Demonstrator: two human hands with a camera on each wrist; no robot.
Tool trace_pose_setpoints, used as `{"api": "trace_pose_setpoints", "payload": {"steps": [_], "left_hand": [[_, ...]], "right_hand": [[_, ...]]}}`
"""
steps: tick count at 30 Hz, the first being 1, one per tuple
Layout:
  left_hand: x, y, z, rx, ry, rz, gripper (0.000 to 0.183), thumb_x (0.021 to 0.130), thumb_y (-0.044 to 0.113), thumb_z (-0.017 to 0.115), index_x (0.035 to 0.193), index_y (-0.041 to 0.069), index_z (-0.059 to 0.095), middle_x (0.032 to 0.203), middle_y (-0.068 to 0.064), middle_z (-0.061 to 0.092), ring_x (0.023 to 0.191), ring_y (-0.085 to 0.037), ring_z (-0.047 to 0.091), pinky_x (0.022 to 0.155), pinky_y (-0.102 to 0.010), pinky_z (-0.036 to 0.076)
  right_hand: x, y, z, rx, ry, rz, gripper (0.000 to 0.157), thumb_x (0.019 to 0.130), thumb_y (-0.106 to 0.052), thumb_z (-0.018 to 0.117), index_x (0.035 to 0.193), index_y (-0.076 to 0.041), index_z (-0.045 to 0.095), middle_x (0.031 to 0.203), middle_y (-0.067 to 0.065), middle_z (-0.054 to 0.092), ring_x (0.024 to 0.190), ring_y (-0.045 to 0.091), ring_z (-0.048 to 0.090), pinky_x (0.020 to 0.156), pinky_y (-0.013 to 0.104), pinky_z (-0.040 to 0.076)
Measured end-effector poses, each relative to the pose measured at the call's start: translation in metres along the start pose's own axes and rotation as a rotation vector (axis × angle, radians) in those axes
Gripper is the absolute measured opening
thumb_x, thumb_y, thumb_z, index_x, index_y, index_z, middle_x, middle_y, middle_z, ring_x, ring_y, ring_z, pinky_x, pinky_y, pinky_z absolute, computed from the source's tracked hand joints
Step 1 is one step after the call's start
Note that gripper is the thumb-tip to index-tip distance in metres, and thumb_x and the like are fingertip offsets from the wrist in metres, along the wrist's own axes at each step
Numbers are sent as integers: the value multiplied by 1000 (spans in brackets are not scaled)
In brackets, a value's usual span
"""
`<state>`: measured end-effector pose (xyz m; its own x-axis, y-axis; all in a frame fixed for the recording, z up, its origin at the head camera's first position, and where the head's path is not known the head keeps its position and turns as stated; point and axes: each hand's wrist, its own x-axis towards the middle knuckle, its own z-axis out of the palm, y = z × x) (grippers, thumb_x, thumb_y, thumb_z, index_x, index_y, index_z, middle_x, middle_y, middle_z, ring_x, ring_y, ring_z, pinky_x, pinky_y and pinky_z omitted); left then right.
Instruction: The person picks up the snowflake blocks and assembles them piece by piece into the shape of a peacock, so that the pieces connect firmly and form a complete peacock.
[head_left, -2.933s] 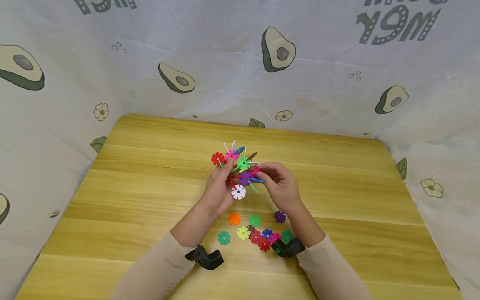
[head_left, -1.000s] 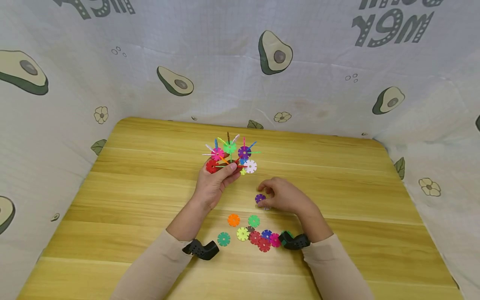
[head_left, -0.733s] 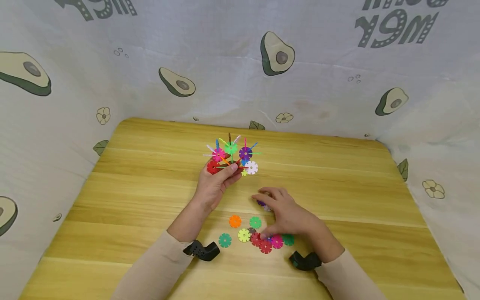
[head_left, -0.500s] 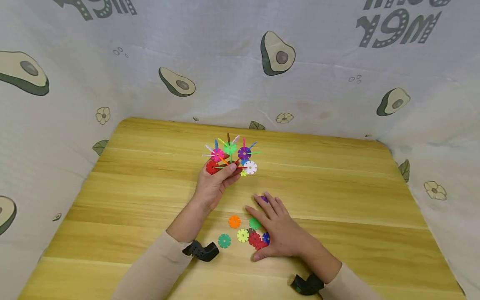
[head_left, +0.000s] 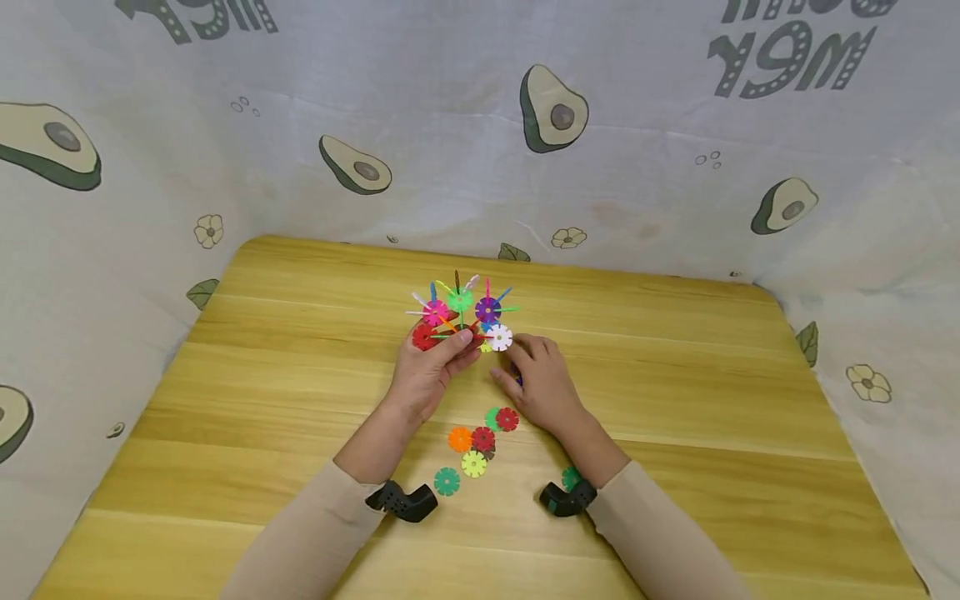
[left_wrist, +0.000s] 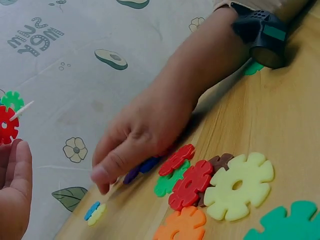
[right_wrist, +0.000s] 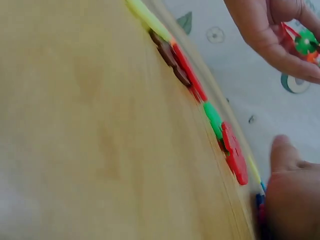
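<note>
My left hand (head_left: 423, 379) holds a built cluster of notched plastic discs (head_left: 460, 298) above the table, thumb on its middle. Red, pink, green, purple and white discs face up in it, with others slotted edgewise like spokes. Just right of the cluster, my right hand (head_left: 547, 383) is low over the table, fingers loosely bent. Blue and purple discs (left_wrist: 132, 175) show beside its fingers in the left wrist view; the hand covers part of them. Small blue and yellow discs (left_wrist: 95, 214) lie beyond its fingertips.
Nearer me lie loose discs: red (head_left: 506, 418), green (head_left: 492, 419), another red (head_left: 483, 438), orange (head_left: 460, 439), brown (head_left: 490, 455), yellow (head_left: 473, 464) and teal (head_left: 447, 481). A dark green disc (head_left: 570, 477) is partly behind the right wrist camera (head_left: 567, 498). Patterned cloth hangs behind the wooden table (head_left: 675, 358).
My right hand has left the cluster, spread over the loose discs, then moved away from me. Red, blue and purple discs shifted with it. My left hand turned the cluster and now stays still.
</note>
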<state>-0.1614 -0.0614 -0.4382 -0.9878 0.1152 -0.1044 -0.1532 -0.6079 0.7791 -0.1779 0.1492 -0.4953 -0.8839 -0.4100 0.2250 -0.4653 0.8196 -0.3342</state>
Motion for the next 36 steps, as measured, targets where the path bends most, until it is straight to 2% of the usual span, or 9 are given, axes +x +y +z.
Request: {"api": "trace_pose_setpoints", "payload": {"steps": [4,8,12,18,22,26,29,33,36], "left_hand": [[0,0,-1,-46,-37,7,38,101,-1,58,138,3,52,112,-3,74,101,-16,75,92,-38,62],[0,2,-2,-94,-104,41,46,103,-2,54,148,-2,42,114,0,76,103,-16,75,96,-42,60],[-1,2,-3,-138,-147,59,44,102,-3,53,146,-1,44,116,-1,75,104,-17,75,96,-43,60],[-2,3,-1,-158,-157,51,37,102,-4,53,137,9,55,117,-1,76,108,-18,74,97,-43,60],[-4,3,-1,-158,-173,36,41,101,-6,52,138,10,53,118,-1,75,108,-18,74,96,-44,60],[-3,2,0,-140,-181,29,39,101,-7,52,135,11,54,116,-1,74,107,-20,75,94,-45,61],[-3,2,2,-125,-169,25,37,100,-8,53,130,12,58,115,-2,74,108,-21,74,91,-44,61],[-4,1,4,-131,-147,9,35,100,-9,54,127,12,59,112,-3,74,107,-22,75,90,-43,62],[-4,0,6,-124,-140,-2,35,99,-11,54,127,10,57,111,-4,74,105,-22,75,90,-41,62]], "right_hand": [[-2,2,-11,88,-4,30,50,87,-52,77,121,-16,70,127,14,58,117,36,48,98,51,48],[-12,-4,-24,120,-166,-34,54,71,-58,87,108,-22,70,112,5,56,106,26,46,90,44,40],[-14,-11,-31,131,-279,-63,40,75,-51,87,93,-22,65,92,-4,53,93,18,44,81,36,34],[-11,-12,-33,266,-299,-13,23,86,-35,82,86,-20,64,76,-8,55,72,10,48,64,23,42],[-11,-13,-41,449,-182,59,9,91,-26,78,92,-21,71,83,-6,65,74,11,57,66,20,51],[-11,-14,-51,732,54,44,8,97,-7,68,105,-4,70,97,12,69,84,18,69,77,19,60],[-10,-15,-53,908,206,-14,15,97,7,61,112,9,63,102,14,69,90,18,72,81,21,62],[-10,-18,-53,950,331,-57,20,92,17,62,111,14,61,100,-4,71,88,8,72,79,18,61],[-9,-20,-52,930,385,-104,21,87,23,63,106,14,64,98,1,74,88,4,71,79,17,61]]}}
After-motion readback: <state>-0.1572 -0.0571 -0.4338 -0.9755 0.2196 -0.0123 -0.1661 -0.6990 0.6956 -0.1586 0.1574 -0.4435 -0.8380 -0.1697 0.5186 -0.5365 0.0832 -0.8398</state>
